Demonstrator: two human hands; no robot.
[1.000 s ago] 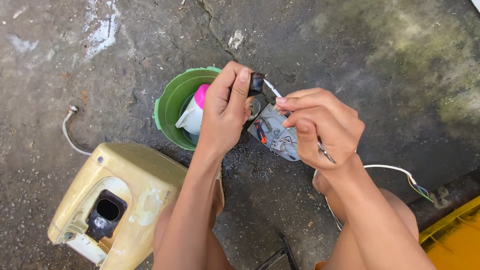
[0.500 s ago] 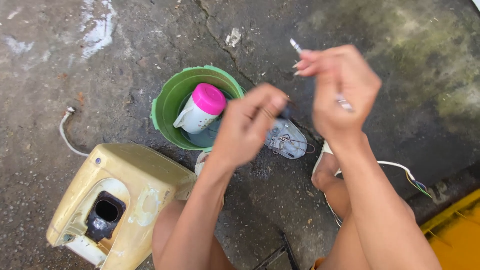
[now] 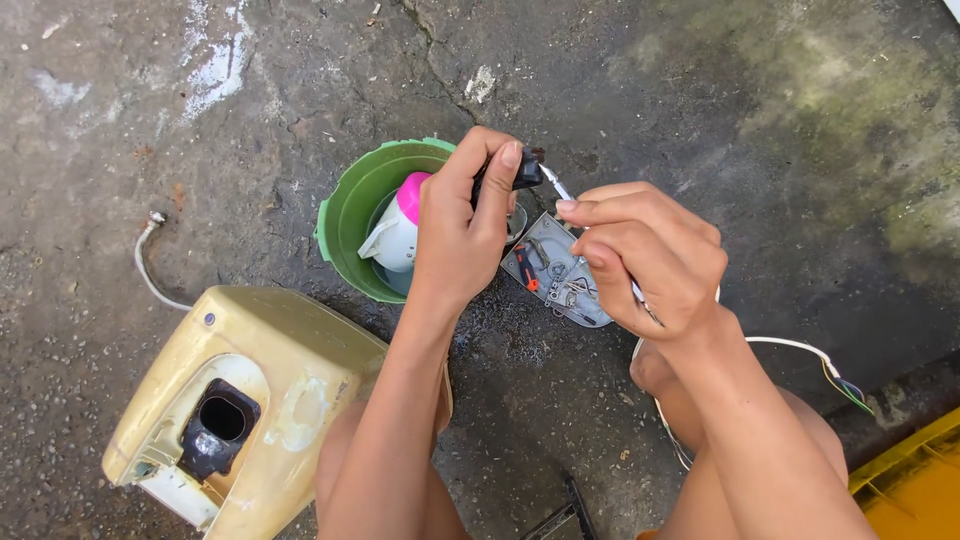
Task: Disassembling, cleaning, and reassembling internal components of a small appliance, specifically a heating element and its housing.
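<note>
My left hand (image 3: 462,228) pinches a small black part (image 3: 524,170) between thumb and fingers, held over the rim of a green bucket (image 3: 350,215). My right hand (image 3: 648,258) grips a thin tool (image 3: 553,184) whose tip meets that black part. Beneath both hands a grey plate with wires and a red piece (image 3: 556,270) lies on the concrete. Inside the bucket sits a white bottle with a pink cap (image 3: 398,228).
A yellowed plastic casing (image 3: 250,390) with a dark opening lies at lower left, a grey cable (image 3: 150,270) beside it. White cord with coloured wire ends (image 3: 820,365) trails right. A yellow crate corner (image 3: 915,480) sits at lower right.
My right hand had lifted up and away with the tool; now it has come back down to the black part. My left hand rose from the plate to the bucket rim.
</note>
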